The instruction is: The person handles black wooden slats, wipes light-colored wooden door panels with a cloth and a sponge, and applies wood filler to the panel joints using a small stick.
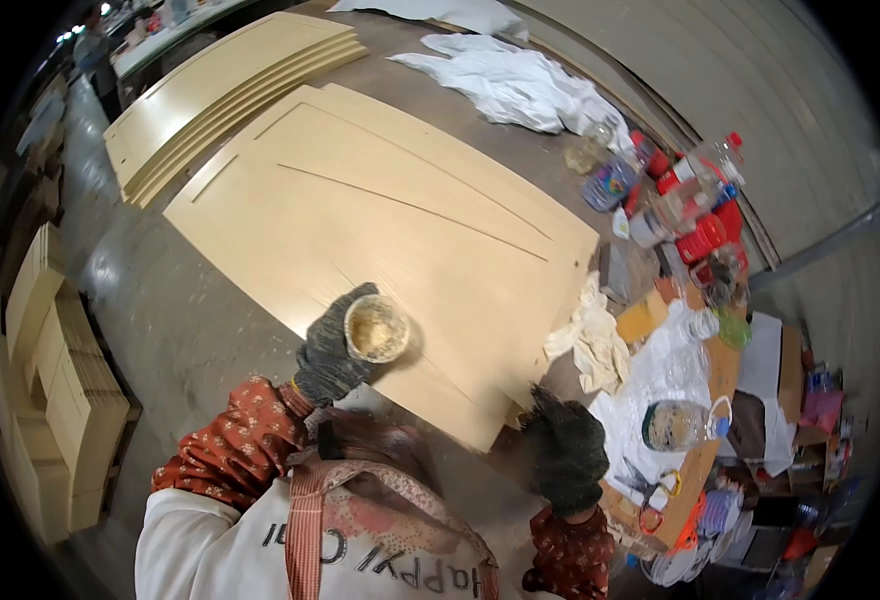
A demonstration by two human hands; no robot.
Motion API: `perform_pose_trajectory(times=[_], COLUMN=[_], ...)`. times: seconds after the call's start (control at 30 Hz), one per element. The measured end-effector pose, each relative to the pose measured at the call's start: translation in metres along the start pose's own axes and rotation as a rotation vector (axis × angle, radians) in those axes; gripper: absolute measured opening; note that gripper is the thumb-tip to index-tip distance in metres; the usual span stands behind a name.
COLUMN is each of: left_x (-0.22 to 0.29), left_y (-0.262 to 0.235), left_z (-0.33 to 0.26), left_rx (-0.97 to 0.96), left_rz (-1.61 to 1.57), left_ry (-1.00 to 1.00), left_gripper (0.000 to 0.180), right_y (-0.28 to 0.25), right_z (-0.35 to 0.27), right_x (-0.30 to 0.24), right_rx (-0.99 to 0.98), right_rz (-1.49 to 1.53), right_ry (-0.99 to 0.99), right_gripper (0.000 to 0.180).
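Observation:
A dark knitted glove covers my left hand [332, 345], which is wrapped round a small white cup [377, 330]. Pale tan paste coats the inside of the cup, and it is held above a large cream-yellow panel [410, 200]. Thin grooves run along the panel's face. My right hand [565, 445], also in a dark glove, is at the panel's near right corner. Its fingers are smeared by motion, so what they hold, if anything, cannot be made out.
Stacked similar panels [230, 95] lie beyond on the left; more pieces [70, 380] stand lower left. On the right are a cream cloth [595, 340], a yellow sponge [642, 318], scissors [650, 490], a clear jug [675, 427] and several bottles [675, 210]. White sheeting [515, 80] lies behind.

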State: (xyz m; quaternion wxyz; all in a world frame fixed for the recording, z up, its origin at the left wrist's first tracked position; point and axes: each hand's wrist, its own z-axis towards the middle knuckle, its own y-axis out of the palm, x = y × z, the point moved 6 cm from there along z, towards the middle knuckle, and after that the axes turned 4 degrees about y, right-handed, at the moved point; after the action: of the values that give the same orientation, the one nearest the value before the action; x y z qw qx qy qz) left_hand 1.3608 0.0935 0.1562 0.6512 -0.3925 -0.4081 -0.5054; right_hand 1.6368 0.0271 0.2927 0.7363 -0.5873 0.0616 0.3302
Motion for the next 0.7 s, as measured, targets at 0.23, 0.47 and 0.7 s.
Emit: perform_pose_trajectory(times=[0.23,0.47,0.7], left_x=[0.012,-0.013,-0.041], left_y=[-0.016,-0.116,-0.216], left_z=[0.020,0.067,0.090], left_rx=[-0.310,-0.220,-0.032], left_rz=[-0.005,0.256,0.377], left_ry=[0.116,0.224,0.143], left_gripper=[0.076,0.077,0.076], right_y=[0.007,0.067,0.142], right_z=[0.022,0.092,0.175], right_x=[-0.015,-0.084,-0.148], right_rx=[0.074,0.030,0.107], right_rz=[-0.403,-0.321,-0.237], right_ry=[0.115,0.144,-0.116], right_gripper=[0.035,0.033,0.034])
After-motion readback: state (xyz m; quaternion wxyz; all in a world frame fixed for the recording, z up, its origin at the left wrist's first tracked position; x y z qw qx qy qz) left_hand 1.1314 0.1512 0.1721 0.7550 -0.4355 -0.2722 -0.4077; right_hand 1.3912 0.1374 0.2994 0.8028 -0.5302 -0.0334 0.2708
